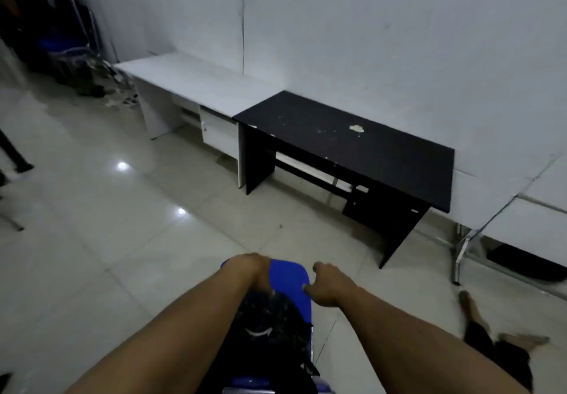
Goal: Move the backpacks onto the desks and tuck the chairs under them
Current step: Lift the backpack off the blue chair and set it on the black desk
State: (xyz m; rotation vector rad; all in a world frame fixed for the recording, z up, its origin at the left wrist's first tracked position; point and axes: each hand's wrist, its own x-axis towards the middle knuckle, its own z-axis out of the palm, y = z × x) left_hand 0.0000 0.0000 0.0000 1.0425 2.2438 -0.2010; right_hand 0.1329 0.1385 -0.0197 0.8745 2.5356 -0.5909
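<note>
A blue chair (290, 277) stands directly below me, and a black backpack (270, 326) with a white mark lies on its seat. My left hand (248, 266) is closed over the left front edge of the blue seat. My right hand (325, 286) grips the seat's right edge, fingers curled around it. Ahead against the wall stands a black desk (352, 145) with pale scuffs on its top. A white desk (190, 82) adjoins it on the left. Both desktops are bare.
Stacked chairs and dark bags (58, 34) crowd the far left corner, with litter on the floor beside them. A white table with metal legs (478, 240) stands at the right. A dark chair leg (15, 157) juts in at the left edge. Glossy tiled floor lies between me and the desks.
</note>
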